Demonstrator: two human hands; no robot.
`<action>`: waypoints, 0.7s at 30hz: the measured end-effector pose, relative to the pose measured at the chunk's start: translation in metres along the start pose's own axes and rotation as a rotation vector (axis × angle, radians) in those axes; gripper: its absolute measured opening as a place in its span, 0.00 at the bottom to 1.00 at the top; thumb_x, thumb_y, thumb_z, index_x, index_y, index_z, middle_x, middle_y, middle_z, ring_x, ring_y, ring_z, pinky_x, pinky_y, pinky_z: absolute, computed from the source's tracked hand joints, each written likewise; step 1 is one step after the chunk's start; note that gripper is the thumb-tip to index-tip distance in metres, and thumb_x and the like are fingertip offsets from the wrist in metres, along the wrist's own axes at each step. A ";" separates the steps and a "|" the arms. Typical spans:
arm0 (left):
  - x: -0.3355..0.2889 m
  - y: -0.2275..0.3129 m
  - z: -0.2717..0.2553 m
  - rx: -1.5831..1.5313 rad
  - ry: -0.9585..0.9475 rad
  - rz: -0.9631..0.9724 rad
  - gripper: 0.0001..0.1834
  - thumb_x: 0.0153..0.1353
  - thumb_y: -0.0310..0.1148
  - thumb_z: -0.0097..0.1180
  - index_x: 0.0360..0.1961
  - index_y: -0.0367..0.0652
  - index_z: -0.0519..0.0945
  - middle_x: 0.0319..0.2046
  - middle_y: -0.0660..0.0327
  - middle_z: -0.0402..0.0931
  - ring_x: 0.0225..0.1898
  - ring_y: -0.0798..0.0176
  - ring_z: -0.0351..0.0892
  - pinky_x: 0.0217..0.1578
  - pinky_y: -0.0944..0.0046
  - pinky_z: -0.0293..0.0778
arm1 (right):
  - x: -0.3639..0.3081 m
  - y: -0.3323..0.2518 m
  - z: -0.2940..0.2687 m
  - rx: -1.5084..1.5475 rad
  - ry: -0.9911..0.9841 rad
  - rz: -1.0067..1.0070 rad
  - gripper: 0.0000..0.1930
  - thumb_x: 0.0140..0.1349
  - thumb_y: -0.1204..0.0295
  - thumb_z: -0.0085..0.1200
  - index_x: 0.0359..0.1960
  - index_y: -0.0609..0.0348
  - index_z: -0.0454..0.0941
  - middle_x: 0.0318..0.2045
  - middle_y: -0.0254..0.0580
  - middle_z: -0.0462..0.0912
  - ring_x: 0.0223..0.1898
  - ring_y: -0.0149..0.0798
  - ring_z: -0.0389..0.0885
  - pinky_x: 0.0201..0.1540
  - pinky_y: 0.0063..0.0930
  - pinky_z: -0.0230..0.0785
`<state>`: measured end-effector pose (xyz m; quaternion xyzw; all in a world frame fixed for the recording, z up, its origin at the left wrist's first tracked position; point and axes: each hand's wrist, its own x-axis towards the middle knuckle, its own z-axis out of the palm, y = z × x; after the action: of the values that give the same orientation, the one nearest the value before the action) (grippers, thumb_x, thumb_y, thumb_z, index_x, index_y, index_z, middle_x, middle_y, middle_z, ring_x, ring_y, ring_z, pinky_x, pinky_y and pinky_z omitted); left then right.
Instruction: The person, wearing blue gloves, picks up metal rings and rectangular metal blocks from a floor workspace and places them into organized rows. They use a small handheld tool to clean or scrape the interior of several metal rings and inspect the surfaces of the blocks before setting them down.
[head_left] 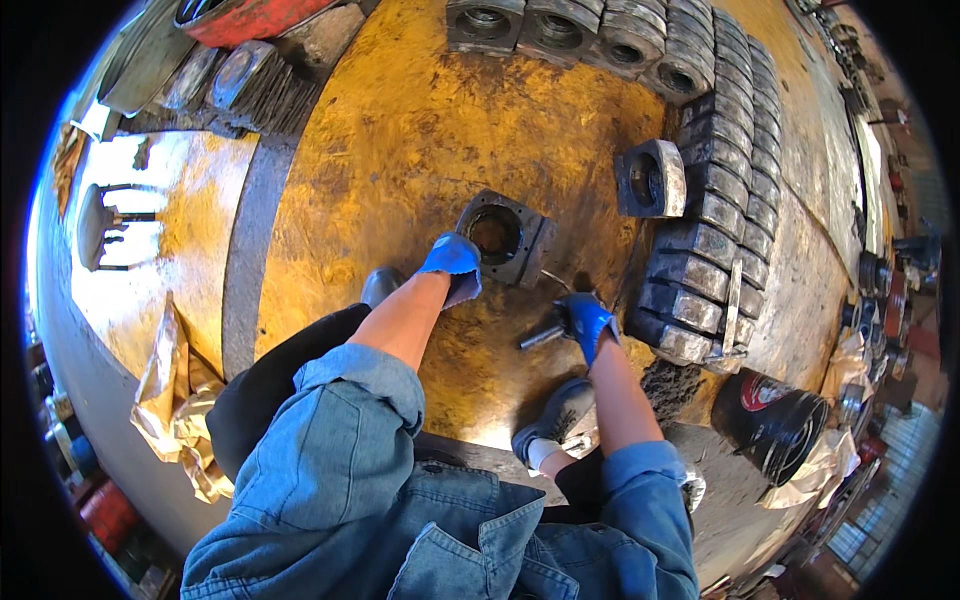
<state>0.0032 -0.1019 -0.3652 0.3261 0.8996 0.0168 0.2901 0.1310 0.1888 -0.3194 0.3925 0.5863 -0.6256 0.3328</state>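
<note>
On the yellow, oil-stained floor lies a dark, squarish metal block with a large round bore, facing up. My left hand, in a blue glove, is closed at the block's near left edge; its fingertips are hidden. To the right of the block, my right hand, also gloved in blue, is wrapped round a dark hand tool with a grey cylindrical end. From near this hand a thin metal rod points toward the block's right side. Whether the rod belongs to the tool is unclear.
Rows of similar blocks line the right and far sides; a single one stands apart. A black bucket sits at lower right. Crumpled brown paper and a stool are left. My shoe is close below the tool.
</note>
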 end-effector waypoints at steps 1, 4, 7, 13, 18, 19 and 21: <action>-0.001 -0.001 0.001 -0.034 -0.027 -0.002 0.09 0.44 0.41 0.58 0.24 0.51 0.85 0.29 0.57 0.83 0.32 0.53 0.84 0.31 0.57 0.77 | 0.008 0.004 0.003 0.034 0.031 0.001 0.09 0.64 0.68 0.50 0.26 0.53 0.78 0.19 0.36 0.77 0.16 0.35 0.72 0.18 0.33 0.62; -0.002 0.015 -0.038 -0.106 -0.099 0.061 0.08 0.45 0.40 0.59 0.23 0.52 0.85 0.27 0.59 0.83 0.30 0.55 0.83 0.29 0.58 0.76 | 0.039 0.036 -0.015 0.012 0.062 -0.181 0.08 0.64 0.70 0.50 0.27 0.54 0.78 0.22 0.37 0.79 0.18 0.34 0.73 0.18 0.33 0.62; -0.022 0.021 -0.067 -0.064 -0.126 0.057 0.10 0.48 0.42 0.57 0.26 0.53 0.86 0.29 0.60 0.84 0.30 0.56 0.82 0.29 0.57 0.76 | -0.019 0.010 -0.022 0.143 0.146 0.024 0.06 0.62 0.65 0.57 0.28 0.47 0.76 0.19 0.31 0.77 0.18 0.31 0.72 0.20 0.27 0.63; 0.000 0.016 -0.008 -0.016 0.147 -0.048 0.08 0.49 0.44 0.59 0.24 0.56 0.86 0.27 0.61 0.84 0.30 0.61 0.84 0.28 0.62 0.77 | 0.033 0.022 0.009 0.140 0.070 -0.028 0.08 0.65 0.65 0.51 0.30 0.51 0.79 0.20 0.37 0.80 0.18 0.36 0.74 0.19 0.30 0.64; -0.007 -0.014 0.032 0.257 0.110 0.019 0.04 0.37 0.38 0.60 0.13 0.53 0.79 0.14 0.62 0.73 0.19 0.59 0.76 0.18 0.61 0.68 | 0.045 0.041 -0.017 -0.041 0.087 -0.141 0.05 0.62 0.70 0.54 0.28 0.50 0.76 0.19 0.34 0.77 0.18 0.35 0.73 0.19 0.35 0.65; -0.009 -0.018 0.037 0.190 0.169 -0.010 0.04 0.36 0.38 0.60 0.13 0.54 0.80 0.14 0.62 0.74 0.19 0.58 0.77 0.18 0.60 0.69 | 0.014 0.024 -0.006 0.036 0.173 0.010 0.08 0.62 0.72 0.52 0.24 0.54 0.77 0.18 0.39 0.76 0.15 0.35 0.71 0.18 0.32 0.62; -0.010 0.013 -0.010 0.064 0.322 0.036 0.03 0.35 0.39 0.60 0.14 0.56 0.82 0.15 0.62 0.75 0.19 0.56 0.77 0.18 0.60 0.69 | -0.004 0.021 -0.012 0.078 0.267 0.116 0.06 0.62 0.71 0.52 0.27 0.53 0.77 0.19 0.38 0.77 0.18 0.37 0.73 0.19 0.36 0.64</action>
<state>0.0111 -0.0962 -0.3487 0.3443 0.9285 0.0456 0.1314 0.1522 0.1985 -0.3258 0.5179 0.5770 -0.5700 0.2719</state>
